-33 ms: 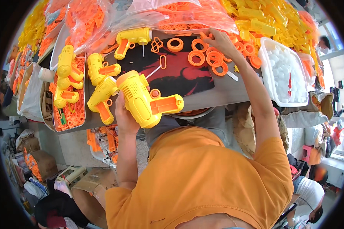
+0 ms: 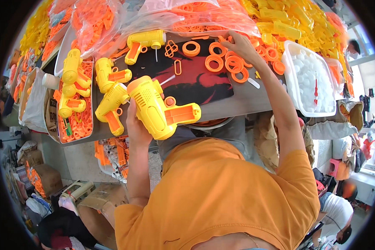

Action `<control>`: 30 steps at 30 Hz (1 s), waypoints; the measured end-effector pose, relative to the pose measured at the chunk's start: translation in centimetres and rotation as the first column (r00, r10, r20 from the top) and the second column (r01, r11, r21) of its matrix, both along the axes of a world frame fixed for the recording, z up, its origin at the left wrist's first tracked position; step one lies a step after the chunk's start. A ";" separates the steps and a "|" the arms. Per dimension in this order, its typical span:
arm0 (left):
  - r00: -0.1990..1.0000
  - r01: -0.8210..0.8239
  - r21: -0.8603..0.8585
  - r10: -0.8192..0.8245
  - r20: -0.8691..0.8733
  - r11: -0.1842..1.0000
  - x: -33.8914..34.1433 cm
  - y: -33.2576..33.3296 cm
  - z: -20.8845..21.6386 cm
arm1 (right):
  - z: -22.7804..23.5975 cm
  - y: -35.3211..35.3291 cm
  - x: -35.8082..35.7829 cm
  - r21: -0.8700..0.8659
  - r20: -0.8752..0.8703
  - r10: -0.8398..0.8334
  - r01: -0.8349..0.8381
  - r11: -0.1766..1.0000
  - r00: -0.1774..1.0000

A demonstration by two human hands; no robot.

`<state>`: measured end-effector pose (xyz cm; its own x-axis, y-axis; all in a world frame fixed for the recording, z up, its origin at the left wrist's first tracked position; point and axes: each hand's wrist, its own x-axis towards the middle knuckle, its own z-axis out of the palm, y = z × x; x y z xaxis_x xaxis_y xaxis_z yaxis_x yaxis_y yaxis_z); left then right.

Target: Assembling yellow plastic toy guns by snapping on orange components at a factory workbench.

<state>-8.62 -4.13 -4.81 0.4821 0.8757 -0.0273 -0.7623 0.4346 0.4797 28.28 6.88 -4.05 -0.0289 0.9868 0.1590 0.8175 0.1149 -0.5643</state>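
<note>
My left hand (image 2: 137, 127) is closed around a yellow toy gun (image 2: 151, 109) with an orange-lined grip, held over the near edge of the table. A thin white rod (image 2: 167, 80) sticks out of its far side. My right hand (image 2: 241, 45) reaches to the far side of the table, its fingers bent down among orange rings (image 2: 213, 63). What its fingertips hold, if anything, I cannot make out. An orange oblong loop (image 2: 178, 67) lies on the black and red mat (image 2: 196, 89), and an orange crossed-loop piece (image 2: 171, 49) lies beyond it.
More yellow toy guns (image 2: 146, 41) lie at the left and back. At left, a tray (image 2: 91, 125) holds orange parts and guns. A white bin (image 2: 310, 113) of white caps stands at right. Bagged orange parts (image 2: 212, 18) and heaped yellow shells (image 2: 291, 25) fill the back.
The held toy gun has shifted slightly, and its white rod now ends short of the orange oblong loop that it reached before. My right hand has hardly moved.
</note>
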 end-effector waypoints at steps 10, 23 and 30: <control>0.965 0.008 0.121 0.024 -0.262 0.993 4.7 3.6 3.4 | 6.2 -9.0 -8.4 -0.271 -0.955 -0.234 -0.217 0.938 0.181; 0.796 -0.191 0.614 0.487 -0.360 0.766 9.7 4.3 2.7 | 5.4 -13.7 -12.4 -0.159 -0.817 -0.001 -0.223 0.962 0.576; 0.788 -0.050 0.643 0.425 -0.444 0.764 9.8 3.3 3.9 | 3.9 -13.6 -13.1 -0.166 -0.865 -0.067 -0.158 0.973 0.498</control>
